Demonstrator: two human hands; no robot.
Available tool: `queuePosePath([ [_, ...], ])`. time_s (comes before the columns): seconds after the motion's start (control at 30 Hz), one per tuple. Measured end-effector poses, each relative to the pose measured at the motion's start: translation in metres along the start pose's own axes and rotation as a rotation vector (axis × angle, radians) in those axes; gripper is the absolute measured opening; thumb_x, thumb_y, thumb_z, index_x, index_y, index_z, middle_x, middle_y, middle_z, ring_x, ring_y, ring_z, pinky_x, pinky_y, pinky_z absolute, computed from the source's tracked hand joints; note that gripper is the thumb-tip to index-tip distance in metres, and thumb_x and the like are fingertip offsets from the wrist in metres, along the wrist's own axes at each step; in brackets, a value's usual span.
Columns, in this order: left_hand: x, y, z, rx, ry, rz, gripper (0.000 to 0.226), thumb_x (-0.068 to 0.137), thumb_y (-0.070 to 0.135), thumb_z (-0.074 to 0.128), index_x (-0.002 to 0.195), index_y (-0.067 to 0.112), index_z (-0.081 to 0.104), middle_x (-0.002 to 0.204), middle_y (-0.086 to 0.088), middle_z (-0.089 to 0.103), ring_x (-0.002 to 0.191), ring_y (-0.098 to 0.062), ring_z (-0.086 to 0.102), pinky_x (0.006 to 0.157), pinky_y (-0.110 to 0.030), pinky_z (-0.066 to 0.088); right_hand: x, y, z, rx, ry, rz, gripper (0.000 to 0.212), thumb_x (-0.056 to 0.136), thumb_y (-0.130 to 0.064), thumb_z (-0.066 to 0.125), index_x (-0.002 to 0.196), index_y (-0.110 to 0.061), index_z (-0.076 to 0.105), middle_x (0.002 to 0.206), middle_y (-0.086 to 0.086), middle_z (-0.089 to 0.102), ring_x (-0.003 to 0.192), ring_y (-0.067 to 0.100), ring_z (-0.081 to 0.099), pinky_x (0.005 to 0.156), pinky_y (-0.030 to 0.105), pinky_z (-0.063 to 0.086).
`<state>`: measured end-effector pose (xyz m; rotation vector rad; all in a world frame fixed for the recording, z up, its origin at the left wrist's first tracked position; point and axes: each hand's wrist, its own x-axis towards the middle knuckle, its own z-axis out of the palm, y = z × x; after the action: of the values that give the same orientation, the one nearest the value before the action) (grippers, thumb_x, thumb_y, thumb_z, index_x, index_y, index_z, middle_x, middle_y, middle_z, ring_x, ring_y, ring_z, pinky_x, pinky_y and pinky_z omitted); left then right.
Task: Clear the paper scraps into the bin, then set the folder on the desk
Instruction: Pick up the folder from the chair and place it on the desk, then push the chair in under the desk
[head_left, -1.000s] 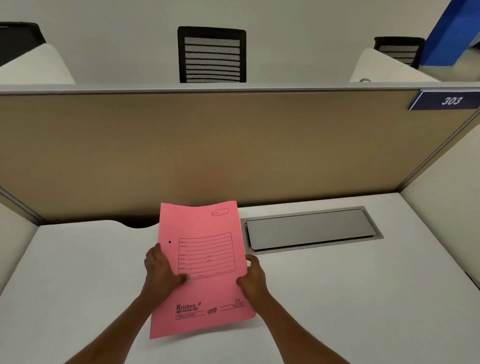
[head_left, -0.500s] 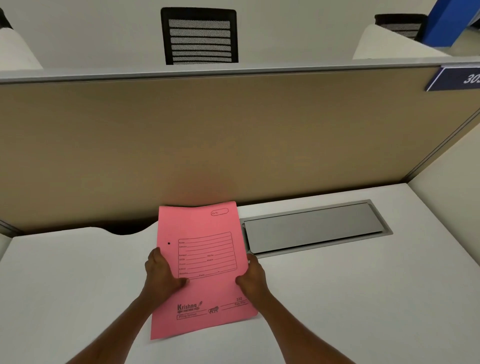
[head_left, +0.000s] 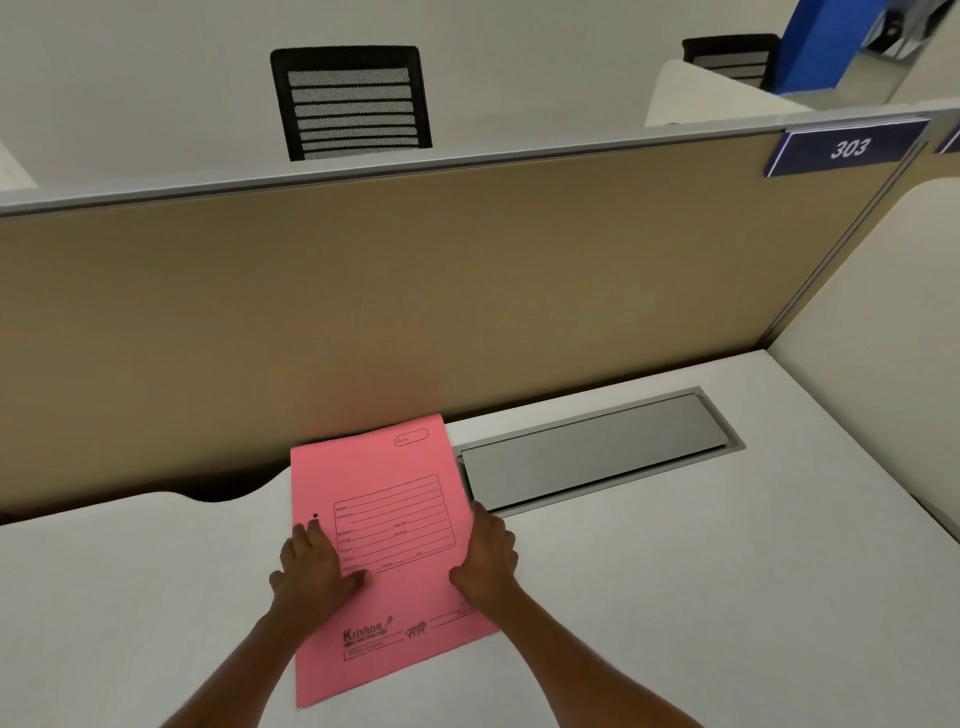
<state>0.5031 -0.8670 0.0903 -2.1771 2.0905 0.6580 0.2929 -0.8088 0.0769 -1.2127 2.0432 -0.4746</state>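
Observation:
The pink folder (head_left: 387, 525) lies flat on the white desk (head_left: 701, 597), printed cover up, its top edge close to the partition. My left hand (head_left: 314, 569) rests palm down on the folder's left edge, fingers on top and pressing it. My right hand (head_left: 485, 558) holds the folder's right edge, thumb on the cover. No paper scraps and no bin are in view.
A grey cable-tray lid (head_left: 597, 449) is set into the desk just right of the folder. A tan partition (head_left: 415, 286) closes the back, with a blue "303" sign (head_left: 847, 148). A side panel (head_left: 883, 312) bounds the right. Black chairs (head_left: 353, 101) stand beyond.
The folder has come down flat onto the desk and tilted slightly clockwise. My left fingers have moved from under its edge to on top. The camera view has shifted.

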Motion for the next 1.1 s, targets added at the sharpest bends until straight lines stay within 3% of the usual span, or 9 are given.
queuePosePath([
  [0.1,-0.016,0.018,0.0,0.193,0.011,0.159,0.103,0.079,0.055,0.065,0.148,0.007,0.005,0.158,-0.018,0.01,0.143,-0.038,0.015,0.109,-0.056,0.028,-0.01,0.004,-0.011,-0.068,0.024,-0.031,0.087,0.073,-0.021,0.068,0.143,-0.026,0.017,0.141,0.007,0.034,0.128,0.03,0.032,0.104,0.047,0.033],
  [0.37,-0.084,0.074,0.009,0.309,0.012,0.416,0.105,0.076,0.049,0.074,0.151,0.011,0.011,0.157,-0.017,0.019,0.142,-0.039,0.021,0.108,-0.058,0.029,-0.06,0.029,-0.049,-0.13,0.077,-0.014,0.106,0.069,-0.039,0.078,0.148,-0.026,0.009,0.152,0.012,0.022,0.138,0.035,0.02,0.108,0.048,0.026],
  [0.5,-0.124,0.09,0.014,0.335,-0.001,0.527,0.11,0.055,0.052,0.087,0.143,0.007,0.037,0.136,-0.025,0.049,0.121,-0.045,0.049,0.083,-0.061,0.05,-0.107,0.052,-0.076,-0.164,0.14,0.018,0.105,0.069,-0.039,0.078,0.147,-0.028,0.009,0.152,0.014,0.023,0.135,0.036,0.024,0.105,0.048,0.03],
  [0.6,-0.16,0.102,0.019,0.361,-0.048,0.586,0.115,0.041,0.056,0.09,0.134,0.005,0.047,0.12,-0.027,0.059,0.103,-0.046,0.06,0.066,-0.059,0.054,-0.151,0.074,-0.095,-0.172,0.207,0.042,0.104,0.069,-0.038,0.079,0.146,-0.028,0.01,0.151,0.015,0.024,0.134,0.037,0.027,0.104,0.048,0.032],
  [0.67,-0.191,0.115,0.02,0.364,-0.015,0.654,0.113,0.048,0.056,0.088,0.138,0.006,0.042,0.126,-0.028,0.056,0.11,-0.046,0.056,0.071,-0.06,0.052,-0.185,0.09,-0.107,-0.174,0.244,0.056,0.103,0.069,-0.036,0.079,0.146,-0.028,0.01,0.151,0.016,0.023,0.133,0.037,0.026,0.103,0.047,0.031],
  [0.77,-0.246,0.129,0.026,0.35,0.014,0.717,0.107,0.07,0.06,0.072,0.15,0.013,0.019,0.149,-0.024,0.032,0.135,-0.043,0.033,0.095,-0.06,0.04,-0.244,0.118,-0.126,-0.163,0.293,0.097,0.104,0.069,-0.036,0.078,0.147,-0.028,0.009,0.151,0.017,0.021,0.134,0.038,0.023,0.104,0.048,0.029],
  [0.83,-0.283,0.134,0.034,0.343,-0.019,0.763,0.105,0.076,0.062,0.064,0.152,0.016,0.007,0.155,-0.021,0.02,0.141,-0.04,0.02,0.103,-0.059,0.032,-0.287,0.138,-0.137,-0.153,0.323,0.136,0.104,0.069,-0.037,0.076,0.148,-0.028,0.009,0.151,0.017,0.02,0.134,0.038,0.022,0.103,0.048,0.029],
  [0.97,-0.359,0.144,0.053,0.368,-0.05,0.864,0.103,0.08,0.063,0.059,0.152,0.02,0.0,0.157,-0.017,0.012,0.144,-0.036,0.013,0.103,-0.057,0.03,-0.381,0.179,-0.152,-0.138,0.399,0.227,0.102,0.07,-0.035,0.075,0.148,-0.028,0.009,0.151,0.015,0.019,0.134,0.036,0.022,0.102,0.046,0.029],
  [1.1,-0.438,0.158,0.069,0.391,-0.075,0.976,0.097,0.083,0.066,0.052,0.152,0.019,0.002,0.157,-0.016,0.015,0.143,-0.034,0.017,0.102,-0.054,0.032,-0.477,0.222,-0.162,-0.195,0.508,0.33,0.092,0.078,-0.043,0.068,0.148,-0.022,0.011,0.15,0.013,0.025,0.132,0.033,0.027,0.1,0.045,0.031],
])
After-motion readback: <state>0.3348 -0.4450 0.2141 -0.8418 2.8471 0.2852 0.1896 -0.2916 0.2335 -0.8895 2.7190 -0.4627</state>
